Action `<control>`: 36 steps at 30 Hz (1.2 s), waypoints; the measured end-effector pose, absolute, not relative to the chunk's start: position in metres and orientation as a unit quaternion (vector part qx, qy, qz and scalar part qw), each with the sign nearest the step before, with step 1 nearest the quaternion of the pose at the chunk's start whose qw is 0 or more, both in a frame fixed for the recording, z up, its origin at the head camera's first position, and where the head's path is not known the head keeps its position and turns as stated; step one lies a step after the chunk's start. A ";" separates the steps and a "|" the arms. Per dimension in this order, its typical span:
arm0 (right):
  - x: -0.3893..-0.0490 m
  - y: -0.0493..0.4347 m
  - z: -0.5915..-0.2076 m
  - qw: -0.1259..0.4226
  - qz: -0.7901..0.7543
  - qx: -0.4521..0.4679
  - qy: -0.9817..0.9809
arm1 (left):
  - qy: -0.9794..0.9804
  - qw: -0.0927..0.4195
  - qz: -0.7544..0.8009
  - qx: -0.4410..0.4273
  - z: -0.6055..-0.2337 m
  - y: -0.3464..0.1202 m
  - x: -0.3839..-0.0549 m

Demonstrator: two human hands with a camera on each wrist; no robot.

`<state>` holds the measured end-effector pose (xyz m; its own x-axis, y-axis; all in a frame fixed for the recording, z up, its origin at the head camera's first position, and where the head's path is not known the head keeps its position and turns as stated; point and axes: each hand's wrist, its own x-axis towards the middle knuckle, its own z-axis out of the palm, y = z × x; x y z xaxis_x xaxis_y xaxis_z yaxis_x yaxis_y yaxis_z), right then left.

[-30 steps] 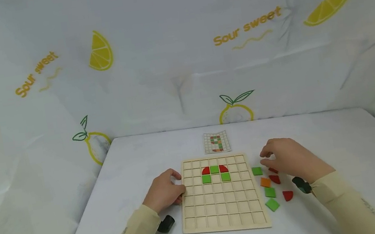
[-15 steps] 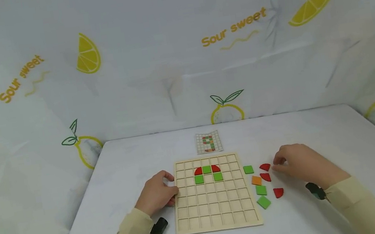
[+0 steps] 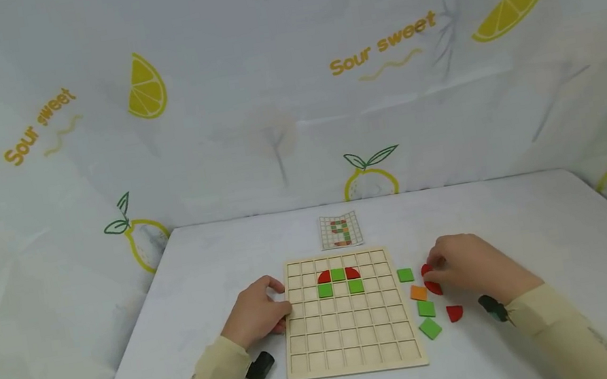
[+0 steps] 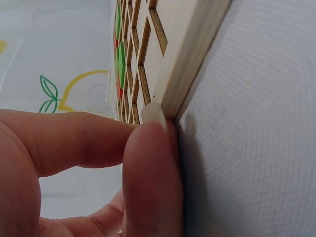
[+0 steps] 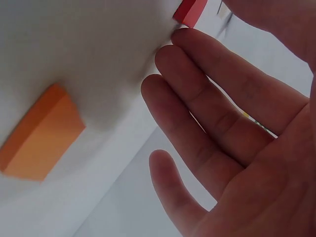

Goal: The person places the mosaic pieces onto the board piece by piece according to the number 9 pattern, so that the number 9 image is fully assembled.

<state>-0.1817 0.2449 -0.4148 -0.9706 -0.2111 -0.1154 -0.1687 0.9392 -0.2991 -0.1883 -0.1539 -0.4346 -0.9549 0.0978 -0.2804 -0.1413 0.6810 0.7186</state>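
Note:
My left hand [image 3: 256,311] is at the left edge of a pale wooden grid board [image 3: 345,342], fingers loosely bent. In the left wrist view its thumb [image 4: 150,158] touches the board's edge. On the board, three green squares and two red quarter-rounds form an arch. My right hand [image 3: 466,262] is low over the red quarter-rounds [image 3: 433,287] right of the board, its fingertips overlapping them. The right wrist view has relaxed fingers [image 5: 173,108], one tip right by a red piece [image 5: 190,11], and an orange square [image 5: 47,136] apart from them.
Between board and right hand lie a green square [image 3: 405,275], an orange square [image 3: 418,292] and two more green squares. Another red quarter-round [image 3: 455,312] lies nearer the front. Behind the board is a pattern card [image 3: 340,231]. A white cloth with lemon prints hangs behind.
My right hand first drew right, uncovering the red quarter-rounds, then came back left over them. The left hand stays at the board's edge. The head view shifted slightly.

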 end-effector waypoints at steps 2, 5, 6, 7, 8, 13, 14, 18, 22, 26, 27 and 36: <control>-0.184 0.241 -0.415 0.076 -0.145 -0.096 0.982 | 0.904 0.150 0.401 -0.012 -0.435 -0.154 -0.188; -0.186 0.236 -0.414 0.082 -0.144 -0.095 0.982 | 0.903 0.151 0.402 -0.013 -0.434 -0.154 -0.188; -0.186 0.235 -0.414 0.084 -0.144 -0.094 0.981 | 0.902 0.152 0.403 -0.012 -0.434 -0.154 -0.188; -0.186 0.235 -0.414 0.083 -0.143 -0.093 0.982 | 0.902 0.152 0.403 -0.011 -0.434 -0.154 -0.188; -0.186 0.234 -0.414 0.083 -0.142 -0.092 0.982 | 0.902 0.151 0.403 -0.010 -0.434 -0.153 -0.188; -0.184 0.235 -0.412 0.083 -0.141 -0.084 0.983 | 0.902 0.151 0.405 -0.008 -0.434 -0.152 -0.188; -0.184 0.235 -0.411 0.085 -0.142 -0.082 0.983 | 0.902 0.151 0.405 -0.008 -0.434 -0.152 -0.189; -0.186 0.237 -0.413 0.088 -0.143 -0.083 0.982 | 0.903 0.149 0.402 -0.007 -0.434 -0.153 -0.189; -0.189 0.238 -0.415 0.087 -0.140 -0.088 0.982 | 0.904 0.149 0.401 -0.007 -0.434 -0.154 -0.189; -0.190 0.238 -0.416 0.083 -0.136 -0.093 0.983 | 0.904 0.151 0.401 -0.008 -0.433 -0.154 -0.190; -0.190 0.238 -0.416 0.081 -0.135 -0.095 0.983 | 0.903 0.151 0.401 -0.008 -0.433 -0.154 -0.190; -0.190 0.240 -0.417 0.092 -0.143 -0.085 0.982 | 0.903 0.153 0.402 -0.010 -0.434 -0.154 -0.191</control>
